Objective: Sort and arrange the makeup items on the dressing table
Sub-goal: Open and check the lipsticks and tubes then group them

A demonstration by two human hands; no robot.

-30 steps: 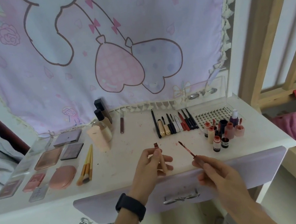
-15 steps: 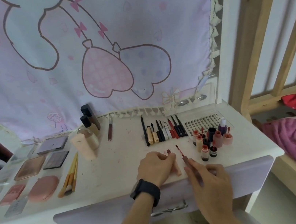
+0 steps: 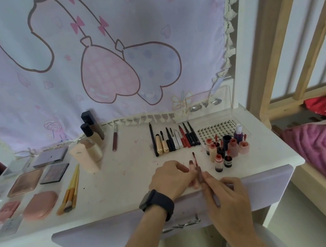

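Head view: my left hand (image 3: 172, 177) rests at the front edge of the table (image 3: 112, 186), near 6 o'clock of the tabletop. Its fingers are curled round a small pink tube (image 3: 191, 164) and hold it upright, the open top pointing toward 12 o'clock. My right hand (image 3: 225, 194) sits just beside it at 4 o'clock, partly over the drawer (image 3: 110, 228). Thumb and forefinger are narrowed to a pinch on the dark cap of the wand (image 3: 199, 174), the other fingers loosely folded. The wand's red tip stands up just right of the tube's mouth; I cannot tell if the two touch. A black watch (image 3: 157, 202) sits on my left wrist.

The table edge runs directly under both hands. At 2 o'clock, near my knuckles, stands a tight cluster of little bottles (image 3: 225, 152). At 12 o'clock lies a row of pencils (image 3: 173, 140), apart from my fingers, with a bare strip between. From 9 to 11 o'clock the white top lies open as far as the brushes (image 3: 71, 192). The compacts (image 3: 41, 205) lie beyond those, well apart.
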